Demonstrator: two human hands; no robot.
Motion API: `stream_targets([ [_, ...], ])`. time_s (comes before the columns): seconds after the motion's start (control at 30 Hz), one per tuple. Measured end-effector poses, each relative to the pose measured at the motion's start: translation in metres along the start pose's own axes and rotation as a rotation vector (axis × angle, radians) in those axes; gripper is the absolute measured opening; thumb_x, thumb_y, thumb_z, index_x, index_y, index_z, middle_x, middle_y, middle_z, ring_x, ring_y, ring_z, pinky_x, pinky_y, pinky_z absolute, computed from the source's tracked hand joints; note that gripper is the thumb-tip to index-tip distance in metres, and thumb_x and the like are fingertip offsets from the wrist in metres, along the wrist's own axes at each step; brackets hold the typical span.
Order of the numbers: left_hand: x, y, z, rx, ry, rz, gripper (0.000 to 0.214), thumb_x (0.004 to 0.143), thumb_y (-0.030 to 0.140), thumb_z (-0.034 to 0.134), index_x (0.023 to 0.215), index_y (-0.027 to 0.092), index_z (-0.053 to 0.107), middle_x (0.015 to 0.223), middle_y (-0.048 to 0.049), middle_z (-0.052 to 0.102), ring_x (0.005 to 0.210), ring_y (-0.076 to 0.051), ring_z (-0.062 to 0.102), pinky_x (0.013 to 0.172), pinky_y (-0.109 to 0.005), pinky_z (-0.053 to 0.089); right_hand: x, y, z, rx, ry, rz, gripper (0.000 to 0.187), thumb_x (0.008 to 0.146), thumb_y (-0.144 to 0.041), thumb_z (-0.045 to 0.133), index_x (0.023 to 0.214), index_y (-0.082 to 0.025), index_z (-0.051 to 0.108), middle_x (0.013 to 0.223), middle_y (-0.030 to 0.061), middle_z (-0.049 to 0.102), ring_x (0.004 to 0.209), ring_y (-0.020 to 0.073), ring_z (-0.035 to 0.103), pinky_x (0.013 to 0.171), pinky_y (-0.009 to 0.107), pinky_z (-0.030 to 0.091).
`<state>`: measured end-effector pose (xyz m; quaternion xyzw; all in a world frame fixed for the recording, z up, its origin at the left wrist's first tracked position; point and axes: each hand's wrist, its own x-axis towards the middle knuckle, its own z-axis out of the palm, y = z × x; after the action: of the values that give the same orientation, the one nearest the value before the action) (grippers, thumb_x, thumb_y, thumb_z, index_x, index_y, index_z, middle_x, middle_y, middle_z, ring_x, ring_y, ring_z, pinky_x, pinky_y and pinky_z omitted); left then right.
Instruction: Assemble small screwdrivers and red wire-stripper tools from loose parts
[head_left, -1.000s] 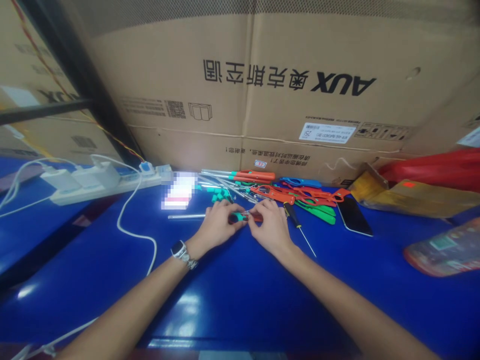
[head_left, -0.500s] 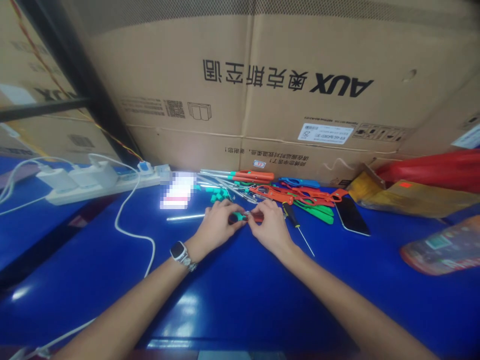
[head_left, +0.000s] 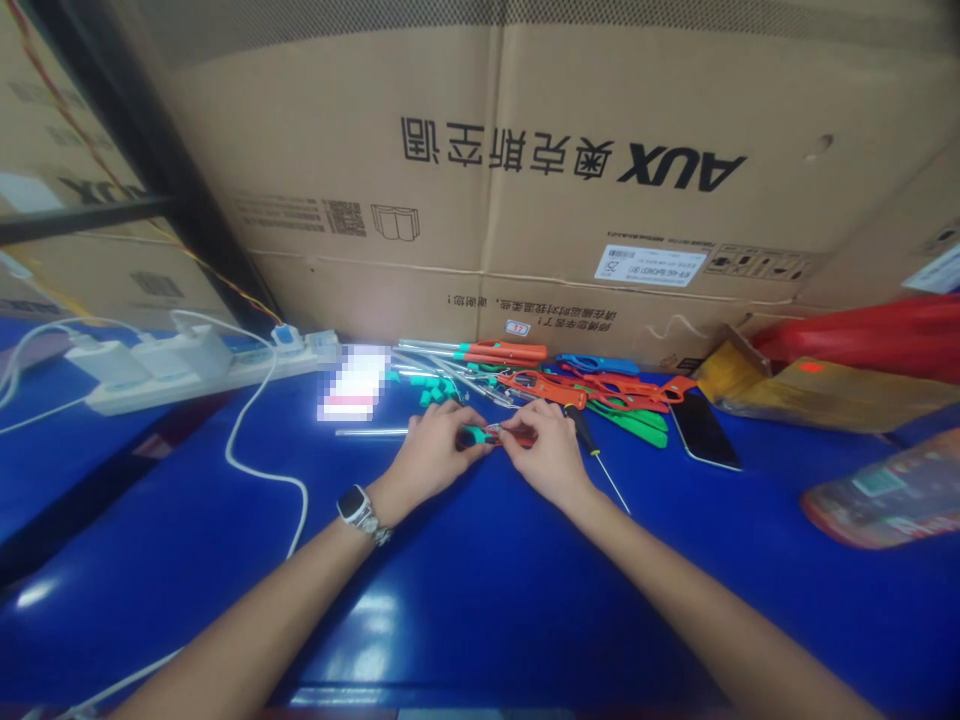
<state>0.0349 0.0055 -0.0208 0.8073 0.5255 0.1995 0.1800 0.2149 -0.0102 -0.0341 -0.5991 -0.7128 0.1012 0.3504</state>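
A long-nosed lighter (head_left: 371, 433) lies sideways between my hands, its thin metal tube pointing left. My left hand (head_left: 429, 455) is closed on it around the green collar. Thumb and fingers of my right hand (head_left: 546, 452) pinch at its red handle end, where small parts show but are too fine to make out. Just right of that hand lies a black-and-yellow screwdriver (head_left: 585, 433). Behind my fingers are loose green collars (head_left: 437, 388), metal tubes (head_left: 442, 362), a lighter with an orange handle (head_left: 506, 352), and orange handle shells (head_left: 619, 388).
Blue (head_left: 600, 365) and green shells (head_left: 634, 425) lie at the back. A dark phone (head_left: 703, 430), a yellow packet (head_left: 810, 395) and a clear plastic jar (head_left: 885, 495) are to the right. Leftward sit a blurred-out bright rectangle (head_left: 354, 383) and a power strip (head_left: 225, 375); a cardboard box (head_left: 450, 80) stands behind.
The right-hand fingers have shifted slightly to the right along the lighter, uncovering more of its middle. My left hand keeps its hold.
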Motion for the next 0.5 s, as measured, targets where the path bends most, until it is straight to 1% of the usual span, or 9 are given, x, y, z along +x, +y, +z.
stream_targets([
  [0.1, 0.001, 0.000, -0.001, -0.005, -0.009, -0.001, 0.023, 0.086, 0.043, 0.066, 0.104, 0.028, 0.069, 0.103, -0.0042, 0.063, 0.104, -0.029, 0.056, 0.088, -0.045, 0.040, 0.001, 0.004, -0.002, 0.070, -0.021, 0.015, 0.005, 0.081, -0.023, 0.070, 0.076, -0.023, 0.069, 0.087, 0.0020, 0.066, 0.091, 0.0216, 0.057, 0.082, 0.037, 0.036],
  [0.17, 0.001, 0.001, -0.002, -0.012, -0.017, -0.003, 0.023, 0.086, 0.043, 0.066, 0.103, 0.028, 0.069, 0.101, -0.0042, 0.063, 0.102, -0.028, 0.056, 0.088, -0.045, 0.041, 0.003, 0.008, -0.007, 0.109, -0.067, -0.006, 0.002, 0.082, -0.024, 0.072, 0.081, -0.023, 0.072, 0.088, 0.0022, 0.066, 0.092, 0.0210, 0.058, 0.084, 0.037, 0.037],
  [0.2, 0.002, 0.000, -0.003, -0.016, -0.021, -0.004, 0.023, 0.085, 0.042, 0.066, 0.103, 0.027, 0.069, 0.101, -0.0042, 0.063, 0.102, -0.028, 0.056, 0.088, -0.046, 0.041, 0.004, 0.010, -0.010, 0.120, -0.099, -0.031, 0.003, 0.083, -0.024, 0.071, 0.084, -0.024, 0.074, 0.089, 0.0022, 0.066, 0.092, 0.0207, 0.058, 0.084, 0.037, 0.037],
  [0.33, 0.003, -0.003, -0.005, -0.024, -0.040, 0.008, 0.024, 0.085, 0.041, 0.066, 0.105, 0.028, 0.069, 0.103, -0.0047, 0.063, 0.102, -0.028, 0.055, 0.089, -0.046, 0.040, 0.008, 0.021, -0.024, 0.104, -0.214, -0.190, 0.017, 0.091, -0.020, 0.062, 0.099, -0.028, 0.075, 0.097, 0.0026, 0.066, 0.095, 0.0189, 0.059, 0.086, 0.037, 0.039],
  [0.4, 0.004, -0.005, -0.006, -0.020, -0.048, 0.016, 0.025, 0.085, 0.041, 0.066, 0.106, 0.028, 0.069, 0.104, -0.0047, 0.063, 0.103, -0.028, 0.055, 0.090, -0.047, 0.040, 0.009, 0.025, -0.029, 0.062, -0.239, -0.254, 0.020, 0.091, -0.019, 0.061, 0.103, -0.029, 0.075, 0.101, 0.0030, 0.065, 0.096, 0.0187, 0.058, 0.087, 0.037, 0.040],
  [0.5, 0.004, -0.007, -0.007, -0.009, -0.058, 0.023, 0.024, 0.085, 0.041, 0.066, 0.105, 0.029, 0.069, 0.105, -0.0041, 0.063, 0.103, -0.028, 0.055, 0.090, -0.047, 0.039, 0.011, 0.027, -0.034, -0.008, -0.267, -0.324, 0.020, 0.091, -0.020, 0.062, 0.106, -0.027, 0.073, 0.104, 0.0038, 0.064, 0.100, 0.0192, 0.058, 0.090, 0.038, 0.041],
])
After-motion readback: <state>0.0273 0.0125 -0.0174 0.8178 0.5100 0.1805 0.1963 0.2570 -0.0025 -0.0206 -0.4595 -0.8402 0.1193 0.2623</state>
